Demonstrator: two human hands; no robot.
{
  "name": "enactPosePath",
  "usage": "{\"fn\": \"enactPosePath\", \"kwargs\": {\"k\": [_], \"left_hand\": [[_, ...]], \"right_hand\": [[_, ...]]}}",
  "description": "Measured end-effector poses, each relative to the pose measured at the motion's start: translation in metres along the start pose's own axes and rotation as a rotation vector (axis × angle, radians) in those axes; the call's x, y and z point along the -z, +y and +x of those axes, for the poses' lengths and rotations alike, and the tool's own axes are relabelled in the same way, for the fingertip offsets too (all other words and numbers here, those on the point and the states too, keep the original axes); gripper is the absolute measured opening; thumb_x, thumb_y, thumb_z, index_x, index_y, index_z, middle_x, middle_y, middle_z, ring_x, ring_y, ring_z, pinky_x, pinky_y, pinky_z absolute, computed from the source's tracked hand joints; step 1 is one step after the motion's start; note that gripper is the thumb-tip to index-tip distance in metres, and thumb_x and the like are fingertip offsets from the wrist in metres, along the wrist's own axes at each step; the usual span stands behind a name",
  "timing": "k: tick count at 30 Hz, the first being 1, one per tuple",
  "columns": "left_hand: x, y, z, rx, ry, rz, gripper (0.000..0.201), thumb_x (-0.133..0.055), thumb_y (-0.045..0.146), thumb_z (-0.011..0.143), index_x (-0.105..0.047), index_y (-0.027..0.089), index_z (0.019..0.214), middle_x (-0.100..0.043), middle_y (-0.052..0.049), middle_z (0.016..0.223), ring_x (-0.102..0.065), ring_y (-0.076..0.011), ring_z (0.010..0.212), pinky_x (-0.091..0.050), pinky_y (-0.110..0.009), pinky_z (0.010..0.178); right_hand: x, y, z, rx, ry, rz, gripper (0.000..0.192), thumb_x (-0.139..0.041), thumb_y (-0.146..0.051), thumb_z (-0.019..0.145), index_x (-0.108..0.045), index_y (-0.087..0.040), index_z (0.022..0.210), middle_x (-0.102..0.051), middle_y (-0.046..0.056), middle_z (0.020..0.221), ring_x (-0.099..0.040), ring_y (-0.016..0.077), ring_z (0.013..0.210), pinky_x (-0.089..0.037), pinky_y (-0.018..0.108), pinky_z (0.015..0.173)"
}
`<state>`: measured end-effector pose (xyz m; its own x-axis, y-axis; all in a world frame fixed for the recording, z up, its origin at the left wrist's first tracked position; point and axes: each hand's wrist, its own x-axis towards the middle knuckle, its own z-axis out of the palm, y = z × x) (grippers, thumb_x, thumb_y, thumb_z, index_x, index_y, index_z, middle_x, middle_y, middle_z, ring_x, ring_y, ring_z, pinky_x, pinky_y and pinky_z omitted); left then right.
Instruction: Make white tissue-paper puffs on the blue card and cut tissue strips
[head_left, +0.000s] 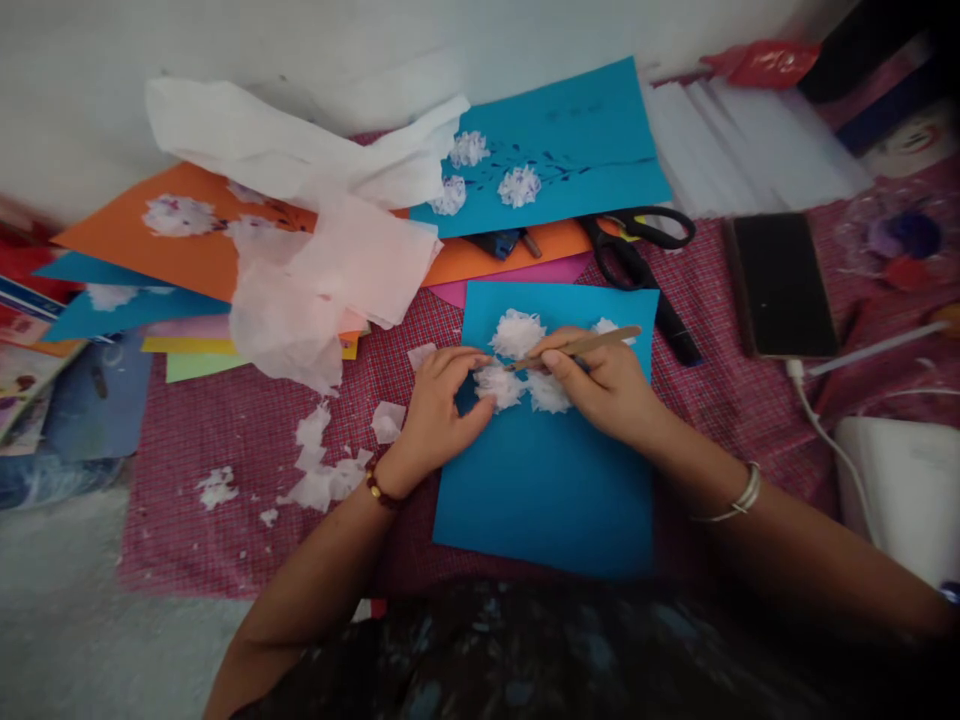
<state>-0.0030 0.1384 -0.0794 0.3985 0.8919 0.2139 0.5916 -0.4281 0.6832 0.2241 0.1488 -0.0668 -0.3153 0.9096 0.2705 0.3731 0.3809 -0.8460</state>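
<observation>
Far left: stack of coloured sheets (pixel 112 310) w/ an orange sheet (pixel 165 250) on top, a white tissue puff stuck on it. Loose white tissue paper (pixel 300 200) is draped over that pile, crumpled, reaching down toward the red checked cloth (pixel 225 450). Torn tissue scraps (pixel 322 470) lie on the cloth, just left of the left wrist.

Left hand (pixel 439 405) rests at the left edge of the blue card (pixel 547 490), thumb & forefinger pinched on a small tissue puff (pixel 499 385) on the card; other fingers curled. Beaded bracelet on that wrist.

Blue card lies flat on the cloth, centre, right in front of the person. More puffs on it: one above (pixel 516 332), one by the right knuckles (pixel 549 392), clustered close, touching or nearly so.

Right hand (pixel 607 385) is over the card's upper right, fingers closed round a thin stick-like tool (pixel 581 346), tip pointing left to the pinched puff. Brush or stick – can't tell. Bangles on that wrist.

Behind: second blue card (pixel 585 150) w/ three puffs & drawn lines. Right of it black scissors (pixel 637 245), then a dark phone (pixel 780 285) w/ white cable, all on the cloth.
</observation>
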Motion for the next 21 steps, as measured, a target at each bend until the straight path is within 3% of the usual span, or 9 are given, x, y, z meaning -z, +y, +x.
{"fn": "enactPosePath", "kwargs": {"k": [7,16,21], "left_hand": [[-0.001,-0.001,-0.003,0.034,0.005,-0.097,0.034,-0.036,0.032,0.103,-0.060,0.022,0.125,-0.067,-0.008,0.130,-0.058,-0.0219,0.124,-0.042,-0.043,0.108],[-0.003,0.002,-0.002,0.064,0.015,-0.071,0.038,-0.032,0.032,0.104,-0.061,0.020,0.125,-0.069,-0.007,0.127,-0.060,-0.0227,0.122,-0.045,-0.044,0.107],[-0.004,-0.001,-0.001,0.025,0.009,-0.056,0.032,-0.039,0.025,0.101,-0.063,0.019,0.123,-0.070,-0.008,0.125,-0.062,-0.0220,0.119,-0.047,-0.044,0.105]], "right_hand": [[0.001,-0.002,0.006,-0.105,-0.084,0.012,0.029,-0.047,-0.035,0.101,-0.069,-0.021,0.089,-0.072,0.004,0.089,-0.066,0.0158,0.069,-0.050,0.029,0.061],[0.009,-0.007,0.011,-0.049,-0.184,-0.011,0.027,-0.048,-0.031,0.100,-0.071,-0.022,0.089,-0.070,0.003,0.086,-0.066,0.0171,0.072,-0.051,0.032,0.066],[0.009,-0.010,0.013,-0.040,-0.193,0.004,0.026,-0.049,-0.030,0.100,-0.070,-0.022,0.087,-0.071,0.004,0.087,-0.067,0.0177,0.075,-0.053,0.033,0.068]]}}
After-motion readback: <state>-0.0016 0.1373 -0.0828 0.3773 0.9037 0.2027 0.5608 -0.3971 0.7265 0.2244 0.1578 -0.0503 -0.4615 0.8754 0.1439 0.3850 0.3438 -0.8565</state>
